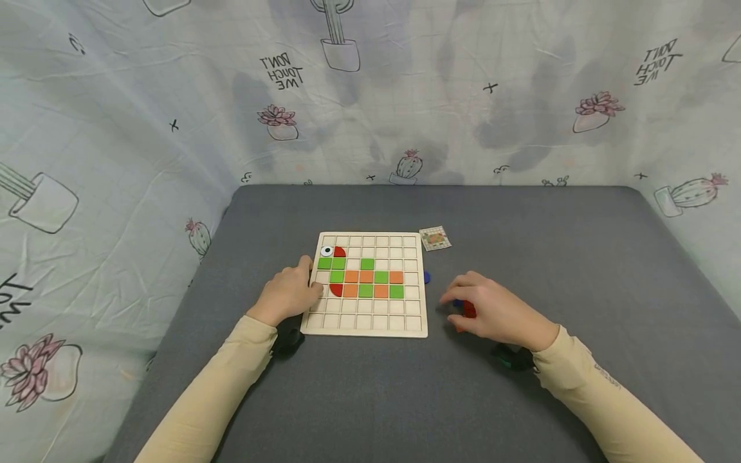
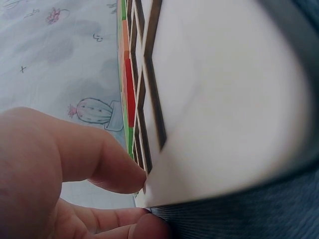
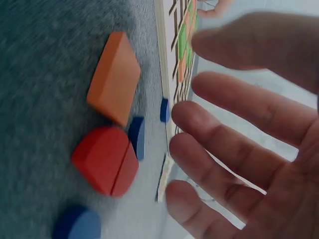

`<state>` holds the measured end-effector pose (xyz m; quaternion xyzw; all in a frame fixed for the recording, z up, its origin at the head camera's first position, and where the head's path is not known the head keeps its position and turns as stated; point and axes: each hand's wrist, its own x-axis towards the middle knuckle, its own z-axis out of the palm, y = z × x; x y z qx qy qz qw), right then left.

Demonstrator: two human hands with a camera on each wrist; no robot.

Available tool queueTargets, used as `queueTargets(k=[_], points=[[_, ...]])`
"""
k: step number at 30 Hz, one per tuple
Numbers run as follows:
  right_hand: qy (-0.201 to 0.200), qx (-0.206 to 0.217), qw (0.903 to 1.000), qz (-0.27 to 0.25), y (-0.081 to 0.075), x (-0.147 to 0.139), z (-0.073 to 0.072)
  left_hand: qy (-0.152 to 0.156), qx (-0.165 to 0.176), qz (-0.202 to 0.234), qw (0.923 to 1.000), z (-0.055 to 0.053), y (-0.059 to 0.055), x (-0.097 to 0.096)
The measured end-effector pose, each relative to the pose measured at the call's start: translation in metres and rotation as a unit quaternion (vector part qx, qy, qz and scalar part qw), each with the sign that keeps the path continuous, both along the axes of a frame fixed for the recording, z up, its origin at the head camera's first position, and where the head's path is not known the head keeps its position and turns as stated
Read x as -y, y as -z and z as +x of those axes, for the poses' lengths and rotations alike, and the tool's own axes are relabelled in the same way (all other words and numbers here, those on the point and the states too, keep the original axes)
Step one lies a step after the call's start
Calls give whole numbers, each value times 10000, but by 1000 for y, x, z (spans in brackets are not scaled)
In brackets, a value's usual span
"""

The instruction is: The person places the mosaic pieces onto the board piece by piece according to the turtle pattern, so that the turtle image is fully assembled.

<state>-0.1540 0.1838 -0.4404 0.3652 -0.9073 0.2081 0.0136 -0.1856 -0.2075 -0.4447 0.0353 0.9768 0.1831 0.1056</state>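
Note:
A wooden grid board lies on the table, with green, orange and red tiles and a white eye tile set in its squares. My left hand holds the board's left edge, thumb over the rim and fingers along the side. To the right of the board, my right hand hovers over loose pieces, its fingers apart and nothing between them. Below those fingers, the right wrist view has an orange square tile, two red rounded pieces side by side and a blue piece.
A small picture card lies at the board's top right corner. A blue piece sits against the board's right edge. The grey table ends at a printed curtain behind and at the left.

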Motion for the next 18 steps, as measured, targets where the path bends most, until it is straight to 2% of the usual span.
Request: queueTargets(k=[11,18], points=[[-385,49,9990,244,-3,-8,5,12,-44,16,10000,0,2,1],[-539,111,9982,250,2,-8,6,42,-64,32,10000,0,3,2]])
